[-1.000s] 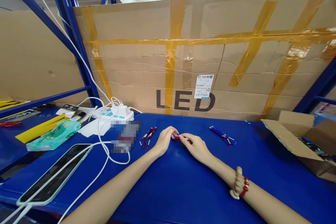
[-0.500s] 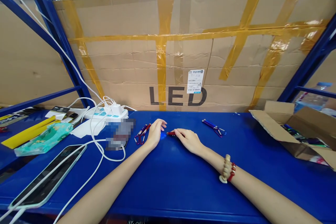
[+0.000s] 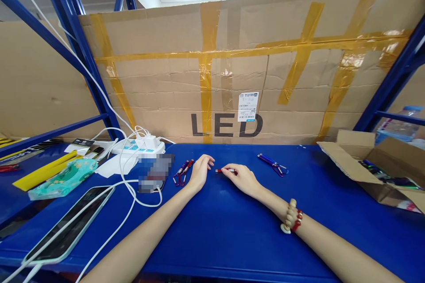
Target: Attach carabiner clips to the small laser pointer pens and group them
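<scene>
Between the thumb and fingers of my right hand (image 3: pixel 244 179) is a small red keychain flashlight (image 3: pixel 218 170), its tip pointing left; no glow shows at it. My left hand (image 3: pixel 200 172) rests on its edge across from that tip, fingers apart, slightly curled and holding nothing. Just left of it lie a purple flashlight (image 3: pixel 179 171) and a red flashlight (image 3: pixel 187 168), each with a carabiner clip. Beyond my right hand are blue flashlights (image 3: pixel 268 159) with clips, lying close together on the blue tabletop (image 3: pixel 212 234).
At right stands an open cardboard box (image 3: pixel 361 185) with several pens or flashlights inside. To the left are a power strip (image 3: pixel 159 147) with white cables, a phone (image 3: pixel 69 225), a teal tissue pack (image 3: pixel 64 178) and a yellow strip (image 3: pixel 46 170). A large carton (image 3: pixel 159 84) backs the table.
The blue glow on the table at the red flashlight's tip is gone. The camera view has shifted slightly, and both hands stay in nearly the same place.
</scene>
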The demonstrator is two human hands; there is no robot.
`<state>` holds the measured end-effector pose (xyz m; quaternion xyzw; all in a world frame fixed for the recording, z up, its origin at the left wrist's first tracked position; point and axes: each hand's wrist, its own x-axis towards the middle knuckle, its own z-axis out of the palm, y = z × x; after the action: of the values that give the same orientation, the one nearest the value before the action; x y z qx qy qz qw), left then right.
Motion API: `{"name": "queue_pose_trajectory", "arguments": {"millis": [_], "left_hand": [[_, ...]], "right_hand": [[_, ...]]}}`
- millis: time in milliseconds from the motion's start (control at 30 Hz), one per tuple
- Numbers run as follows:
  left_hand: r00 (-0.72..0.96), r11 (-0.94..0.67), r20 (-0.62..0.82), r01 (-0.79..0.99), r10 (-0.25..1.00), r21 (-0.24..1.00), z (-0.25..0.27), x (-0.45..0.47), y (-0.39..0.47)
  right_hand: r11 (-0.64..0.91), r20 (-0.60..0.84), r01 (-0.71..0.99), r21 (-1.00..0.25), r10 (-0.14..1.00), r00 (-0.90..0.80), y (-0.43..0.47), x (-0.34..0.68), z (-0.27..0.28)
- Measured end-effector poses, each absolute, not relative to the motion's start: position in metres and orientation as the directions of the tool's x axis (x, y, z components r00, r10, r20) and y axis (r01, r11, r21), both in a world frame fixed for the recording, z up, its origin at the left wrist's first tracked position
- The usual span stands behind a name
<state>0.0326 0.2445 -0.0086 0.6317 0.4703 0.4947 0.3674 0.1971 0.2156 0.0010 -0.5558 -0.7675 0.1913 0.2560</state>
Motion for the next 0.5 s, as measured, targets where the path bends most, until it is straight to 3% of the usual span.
{"name": "queue_pose_trajectory", "arguments": {"millis": [133, 233, 400, 500], "left_hand": [[0.088, -0.403, 0.398, 0.346, 0.913, 0.847, -0.01, 0.03, 0.24], [0.196, -0.565, 0.547, 0.489, 0.814, 0.665, -0.005, 0.027, 0.232], [0.525, -0.807, 0.677, 0.562, 0.516, 0.179, 0.02, 0.032, 0.207], [0.545, -0.872, 0.754, 0.485, 0.366, 0.073, 0.036, 0.041, 0.169]], "right_hand": [[0.234, 0.271, 0.903, -0.361, 0.952, -0.139, 0.226, 0.213, 0.002], [0.139, 0.32, 0.963, -0.232, 0.946, -0.06, 0.236, 0.233, 0.008], [-0.058, 0.267, 0.976, -0.208, 0.957, 0.114, 0.24, 0.267, 0.018], [-0.121, 0.264, 0.966, -0.228, 0.947, 0.181, 0.234, 0.276, 0.019]]}}
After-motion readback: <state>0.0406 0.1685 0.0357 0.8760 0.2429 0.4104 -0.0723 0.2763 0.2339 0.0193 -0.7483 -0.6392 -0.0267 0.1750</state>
